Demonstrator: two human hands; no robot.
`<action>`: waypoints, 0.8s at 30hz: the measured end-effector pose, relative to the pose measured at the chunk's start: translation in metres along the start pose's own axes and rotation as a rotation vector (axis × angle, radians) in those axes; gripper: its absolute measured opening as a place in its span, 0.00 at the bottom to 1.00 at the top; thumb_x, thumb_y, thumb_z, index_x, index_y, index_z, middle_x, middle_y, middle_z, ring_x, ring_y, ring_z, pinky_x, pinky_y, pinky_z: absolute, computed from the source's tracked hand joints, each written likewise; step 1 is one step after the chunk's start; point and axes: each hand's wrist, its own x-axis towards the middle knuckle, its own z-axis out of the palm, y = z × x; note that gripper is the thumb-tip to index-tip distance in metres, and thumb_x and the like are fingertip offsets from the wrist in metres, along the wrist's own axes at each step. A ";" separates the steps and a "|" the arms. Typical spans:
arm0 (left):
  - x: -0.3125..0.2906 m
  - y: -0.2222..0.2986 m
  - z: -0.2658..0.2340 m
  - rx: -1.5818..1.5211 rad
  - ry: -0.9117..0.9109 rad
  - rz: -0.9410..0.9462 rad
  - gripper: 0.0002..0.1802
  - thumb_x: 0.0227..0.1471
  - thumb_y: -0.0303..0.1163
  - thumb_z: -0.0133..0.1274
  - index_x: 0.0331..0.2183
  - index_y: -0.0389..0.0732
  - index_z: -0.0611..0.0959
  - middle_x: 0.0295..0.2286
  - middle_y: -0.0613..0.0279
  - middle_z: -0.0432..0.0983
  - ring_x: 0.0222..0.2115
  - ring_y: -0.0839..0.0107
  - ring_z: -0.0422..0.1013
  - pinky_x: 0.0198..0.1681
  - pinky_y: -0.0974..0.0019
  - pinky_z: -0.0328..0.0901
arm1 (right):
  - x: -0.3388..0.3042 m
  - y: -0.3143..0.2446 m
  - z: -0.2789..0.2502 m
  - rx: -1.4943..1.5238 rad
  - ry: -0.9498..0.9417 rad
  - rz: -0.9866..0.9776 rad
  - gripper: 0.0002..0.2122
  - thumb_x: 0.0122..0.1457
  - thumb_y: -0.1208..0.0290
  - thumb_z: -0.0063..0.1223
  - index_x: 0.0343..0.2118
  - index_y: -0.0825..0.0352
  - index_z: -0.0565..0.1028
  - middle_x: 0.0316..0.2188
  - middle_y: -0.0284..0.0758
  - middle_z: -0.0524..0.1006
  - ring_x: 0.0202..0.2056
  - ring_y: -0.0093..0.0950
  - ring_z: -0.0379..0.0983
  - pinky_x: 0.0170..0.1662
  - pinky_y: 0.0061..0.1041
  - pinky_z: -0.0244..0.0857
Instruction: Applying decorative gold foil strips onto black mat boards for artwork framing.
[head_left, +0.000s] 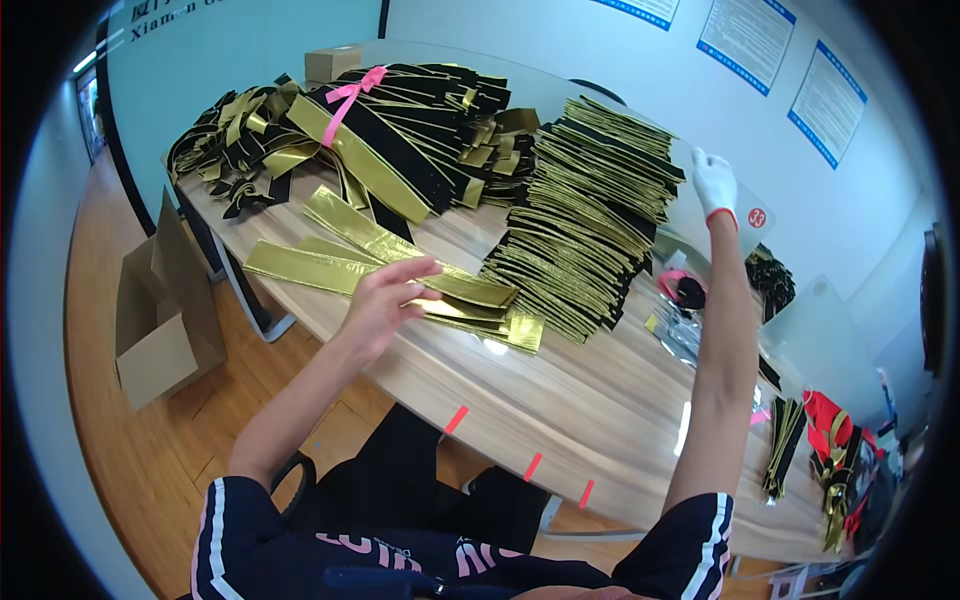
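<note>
My bare left hand (pixel 385 305) is open over several gold strips (pixel 400 240) lying loosely crossed on the table, its fingers apart and holding nothing. Some strip ends lie beneath the fingers; whether they touch is hard to tell. My right hand (pixel 714 185), in a white glove with a red cuff, is stretched far out beside the upper right end of a long stack of black and gold strips (pixel 590 210). Its fingers look loosely apart, with nothing visible in them. The stacked strips overlap in a long row.
A fanned bundle of strips (pixel 400 130) with a pink ribbon (pixel 350 100) lies at the far left, next to a tangled pile (pixel 235 140). An open cardboard box (pixel 165 310) stands on the floor. Red tape marks (pixel 533 466) line the table's near edge; small bundles (pixel 785 450) lie at right.
</note>
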 end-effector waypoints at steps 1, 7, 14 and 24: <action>-0.006 -0.004 -0.013 -0.006 0.035 -0.021 0.26 0.60 0.19 0.51 0.60 0.35 0.76 0.54 0.57 0.79 0.43 0.72 0.79 0.41 0.72 0.74 | -0.006 -0.001 -0.010 -0.027 0.044 0.012 0.27 0.67 0.45 0.47 0.41 0.70 0.83 0.39 0.54 0.83 0.44 0.53 0.80 0.50 0.47 0.71; -0.030 -0.033 -0.052 -0.017 0.143 -0.005 0.21 0.61 0.21 0.53 0.56 0.34 0.80 0.50 0.55 0.81 0.38 0.74 0.79 0.39 0.74 0.73 | -0.108 -0.076 -0.042 0.446 0.007 -0.157 0.13 0.71 0.68 0.51 0.47 0.71 0.82 0.35 0.38 0.86 0.33 0.20 0.79 0.40 0.24 0.72; -0.032 -0.056 -0.022 -0.015 0.021 0.024 0.16 0.61 0.21 0.55 0.50 0.34 0.84 0.45 0.55 0.84 0.36 0.75 0.79 0.37 0.73 0.73 | -0.250 -0.155 -0.001 0.237 -0.758 -0.689 0.25 0.57 0.59 0.67 0.54 0.65 0.77 0.51 0.41 0.79 0.54 0.44 0.75 0.57 0.39 0.69; -0.047 -0.061 -0.029 -0.049 0.027 0.026 0.15 0.60 0.20 0.53 0.48 0.35 0.85 0.42 0.56 0.85 0.35 0.75 0.79 0.37 0.73 0.73 | -0.281 -0.172 0.059 0.179 -0.785 -0.637 0.13 0.60 0.60 0.61 0.41 0.63 0.83 0.37 0.40 0.82 0.40 0.42 0.79 0.46 0.40 0.71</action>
